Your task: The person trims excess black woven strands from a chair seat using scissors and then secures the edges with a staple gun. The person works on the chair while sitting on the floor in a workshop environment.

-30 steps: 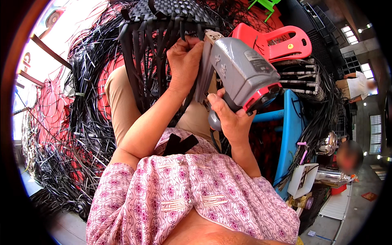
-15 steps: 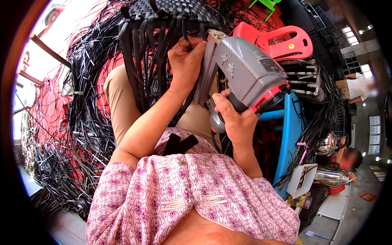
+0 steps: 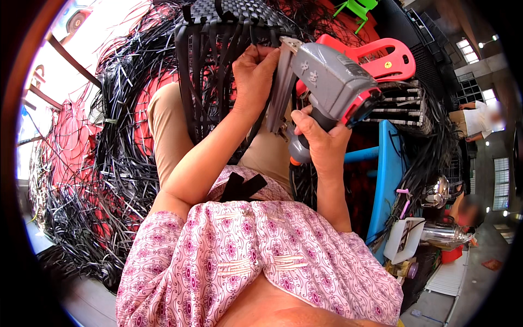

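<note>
My right hand (image 3: 325, 143) is wrapped round the handle of a grey and red pneumatic staple gun (image 3: 329, 73), tilted with its nose up and to the left. Just left of that nose, my left hand (image 3: 253, 76) pinches a black plastic strip (image 3: 253, 37), its fingertips close to the gun. The strip hangs from a piece of black weaving (image 3: 234, 15) at the top, where more loose strips (image 3: 204, 82) dangle over my knees. The gun partly hides the weaving's right side, and I cannot tell whether its nose touches anything.
Heaps of black strips (image 3: 125, 169) cover the red ground on the left. At right are a red plastic chair (image 3: 397, 60), a blue plastic seat (image 3: 382, 185), a white tray (image 3: 402, 240) and a metal flask (image 3: 436, 234). Two people are farther off at right; a green chair (image 3: 357, 10) stands beyond.
The weaving and my left hand sit a little farther right in the picture. The staple gun has risen slightly with my right hand. Both grips are the same.
</note>
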`<state>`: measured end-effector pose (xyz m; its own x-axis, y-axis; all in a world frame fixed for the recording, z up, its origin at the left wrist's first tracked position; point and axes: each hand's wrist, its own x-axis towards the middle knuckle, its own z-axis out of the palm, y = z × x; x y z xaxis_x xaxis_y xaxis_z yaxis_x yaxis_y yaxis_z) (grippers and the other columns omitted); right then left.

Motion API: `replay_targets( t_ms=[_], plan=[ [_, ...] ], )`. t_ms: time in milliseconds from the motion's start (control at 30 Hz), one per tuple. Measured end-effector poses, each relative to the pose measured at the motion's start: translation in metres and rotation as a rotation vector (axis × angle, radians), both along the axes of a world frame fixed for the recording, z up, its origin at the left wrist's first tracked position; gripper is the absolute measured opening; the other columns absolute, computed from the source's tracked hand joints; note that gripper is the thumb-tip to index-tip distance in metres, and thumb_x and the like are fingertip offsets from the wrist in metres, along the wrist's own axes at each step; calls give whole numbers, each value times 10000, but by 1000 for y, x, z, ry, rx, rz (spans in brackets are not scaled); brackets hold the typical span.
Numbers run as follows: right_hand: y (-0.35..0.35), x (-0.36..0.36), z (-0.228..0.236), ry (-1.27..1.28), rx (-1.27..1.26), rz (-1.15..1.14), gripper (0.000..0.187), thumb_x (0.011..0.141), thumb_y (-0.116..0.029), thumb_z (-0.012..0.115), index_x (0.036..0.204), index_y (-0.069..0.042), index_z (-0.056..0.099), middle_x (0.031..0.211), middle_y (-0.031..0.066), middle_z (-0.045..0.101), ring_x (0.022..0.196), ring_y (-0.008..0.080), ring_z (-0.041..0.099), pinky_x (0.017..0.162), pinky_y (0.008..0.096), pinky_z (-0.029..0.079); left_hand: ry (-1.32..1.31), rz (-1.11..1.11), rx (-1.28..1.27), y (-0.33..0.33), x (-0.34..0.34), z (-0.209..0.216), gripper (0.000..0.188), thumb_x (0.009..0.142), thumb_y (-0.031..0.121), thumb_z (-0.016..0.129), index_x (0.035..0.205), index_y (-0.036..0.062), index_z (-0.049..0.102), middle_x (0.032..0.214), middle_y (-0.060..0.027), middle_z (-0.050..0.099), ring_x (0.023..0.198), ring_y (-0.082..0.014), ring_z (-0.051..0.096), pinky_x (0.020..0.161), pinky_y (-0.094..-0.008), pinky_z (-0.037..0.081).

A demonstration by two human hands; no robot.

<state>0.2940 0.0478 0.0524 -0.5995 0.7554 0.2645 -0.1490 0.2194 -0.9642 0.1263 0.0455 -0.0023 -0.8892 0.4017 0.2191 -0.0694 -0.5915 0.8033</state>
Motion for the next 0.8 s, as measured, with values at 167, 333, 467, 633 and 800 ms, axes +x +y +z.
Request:
replay_targets(
  t_ms=[167,333,467,633,800],
  plan=[
    [-2,26,-7,22,-65,-12,326,818,-32,747,1112,29,620,800,50,655,599,113,603,572,258,493,151,-166,-336,-47,10,29,365,936,230,670,1133,-73,623,826,-50,681,705,-108,627,682,-249,500],
    [3,42,-16,88,-62,-26,346,809,-30,767,1115,22,614,823,49,658,615,116,611,582,263,498,484,55,-582,-81,20,55,428,956,226,619,1277,-53,571,739,-53,669,608,-84,596,576,-246,484],
    [4,49,-17,138,-104,-16,292,803,-22,775,1051,13,624,831,50,664,621,120,618,591,264,501,485,81,-647,-70,17,57,367,975,235,589,1227,-26,638,708,-27,649,583,-67,563,563,-238,473],
    [16,59,-23,148,-145,5,261,785,3,791,990,20,630,852,42,651,658,108,629,610,261,531,276,-44,-458,-55,12,66,263,983,231,583,1039,15,721,754,25,611,595,-46,492,536,-202,390],
    [14,64,-21,209,-147,-9,265,791,-8,786,1000,13,625,835,45,657,638,114,621,603,265,518,-108,-165,-242,-49,2,66,468,997,414,548,1004,-40,663,763,-22,610,606,-79,513,606,-257,466]
  ],
)
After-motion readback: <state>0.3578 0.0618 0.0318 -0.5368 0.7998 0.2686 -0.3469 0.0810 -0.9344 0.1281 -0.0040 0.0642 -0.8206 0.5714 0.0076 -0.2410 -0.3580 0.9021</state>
